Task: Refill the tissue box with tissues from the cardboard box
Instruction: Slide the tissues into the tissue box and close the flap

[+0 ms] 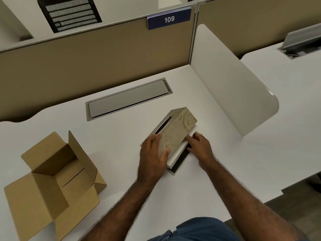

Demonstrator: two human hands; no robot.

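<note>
Tissue box (pixel 175 134), tilted near the desk's (pixel 121 140) right edge, is gripped by the left hand (pixel 152 159); the right hand (pixel 199 148) presses white tissues (pixel 180 150) into its base. Cardboard box (pixel 55 180), toward the left edge, looks empty; closing remains.

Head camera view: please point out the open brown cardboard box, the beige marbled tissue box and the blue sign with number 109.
Open brown cardboard box (pixel 52 173), head view: its inner floor.
Beige marbled tissue box (pixel 175 134), head view: its long side face.
Blue sign with number 109 (pixel 168 19), head view: the printed digits.
</note>
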